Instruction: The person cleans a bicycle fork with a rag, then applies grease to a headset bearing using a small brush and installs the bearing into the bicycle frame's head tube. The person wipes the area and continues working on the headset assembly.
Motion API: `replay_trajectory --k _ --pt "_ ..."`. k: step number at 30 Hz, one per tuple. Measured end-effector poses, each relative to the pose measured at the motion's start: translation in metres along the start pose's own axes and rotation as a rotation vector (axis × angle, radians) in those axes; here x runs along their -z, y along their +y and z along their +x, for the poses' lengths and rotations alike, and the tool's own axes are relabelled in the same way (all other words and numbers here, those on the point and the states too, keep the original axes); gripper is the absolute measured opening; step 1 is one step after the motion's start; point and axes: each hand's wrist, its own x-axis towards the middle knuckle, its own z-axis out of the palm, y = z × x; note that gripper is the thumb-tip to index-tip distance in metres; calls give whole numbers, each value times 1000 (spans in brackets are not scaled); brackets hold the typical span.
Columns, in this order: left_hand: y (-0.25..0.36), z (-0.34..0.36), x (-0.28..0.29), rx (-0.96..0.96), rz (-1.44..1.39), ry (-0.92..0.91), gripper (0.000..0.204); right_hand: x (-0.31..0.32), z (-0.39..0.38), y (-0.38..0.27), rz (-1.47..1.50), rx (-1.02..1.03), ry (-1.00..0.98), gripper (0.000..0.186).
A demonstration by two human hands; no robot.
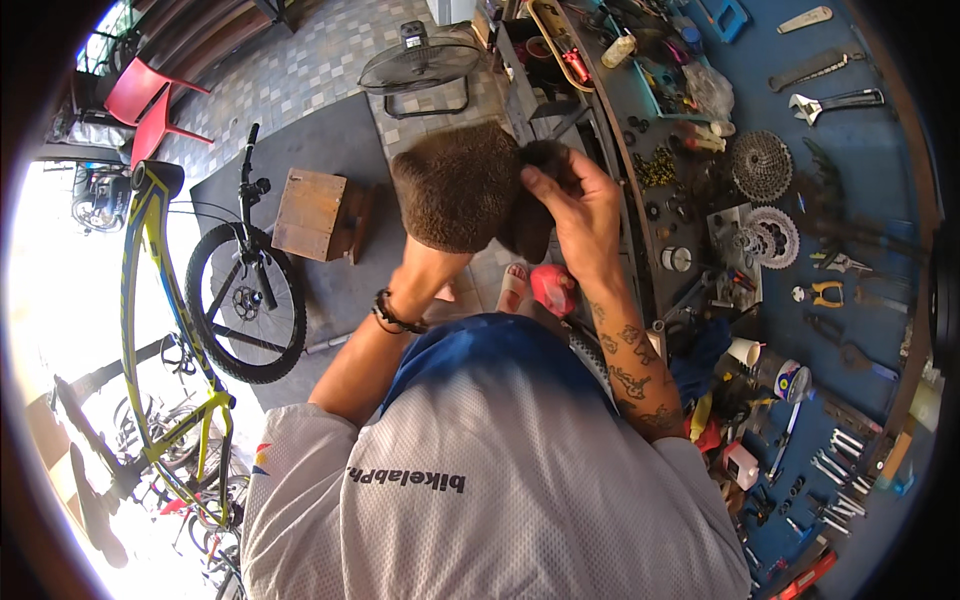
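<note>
A fuzzy brown cloth (pixel 455 190) is held up in front of me, spread and draped over my left hand (pixel 435 262). The fingers of that hand are hidden beneath the fabric; only its wrist side shows, with a dark beaded bracelet (pixel 395 315) below. At the cloth's right side, a bunched fold is pinched between the thumb and fingers of my right hand (pixel 580 205). Part of the cloth hangs down between the two hands.
Along the right runs a blue workbench (pixel 800 310) with cassettes (pixel 762 167), wrenches (pixel 840 104) and pliers. To the left are a wooden box (pixel 308 214), a bicycle wheel (pixel 245 303) and a yellow-green frame (pixel 140 310). A floor fan (pixel 420 68) stands ahead.
</note>
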Motion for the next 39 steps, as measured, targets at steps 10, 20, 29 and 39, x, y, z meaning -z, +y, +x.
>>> replay_trajectory --k 10,20,29,39 --pt "8 -5 -27 21 134 282 55 8 -2 4 -286 162 -45 21" --pt "26 -11 -63 247 -305 232 53 13 -14 -6 -27 192 98 20" --pt "14 -20 -78 291 -80 131 50 48 -35 -15 -371 79 -42 27" --pt "71 -7 -98 190 246 -125 51 102 -70 36 -45 -36 10 30"
